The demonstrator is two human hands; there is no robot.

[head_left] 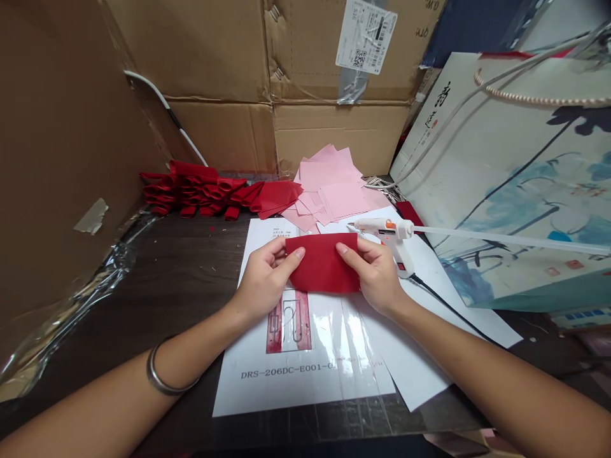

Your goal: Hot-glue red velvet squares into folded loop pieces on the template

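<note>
A red piece of fabric or paper (324, 266) is stretched between my two hands, above a printed white sheet (258, 394). My left hand (267, 273) pinches its left edge, thumb on top and fingers behind. At the opposite edge my right hand (379, 270) grips it the same way. Just beyond the right hand lies a white glue gun (389, 232) with a long glue stick in its back. Part of the sheet's print is hidden under the red piece.
Rolled red pieces (191, 191) are heaped at the back left, beside flat red pieces (277, 198). Pink squares (334, 181) lie in a loose pile behind the hands. Cardboard walls (214, 57) close off the back and left; a large paper bag (515, 191) stands right. A black cord (453, 312) crosses the paper.
</note>
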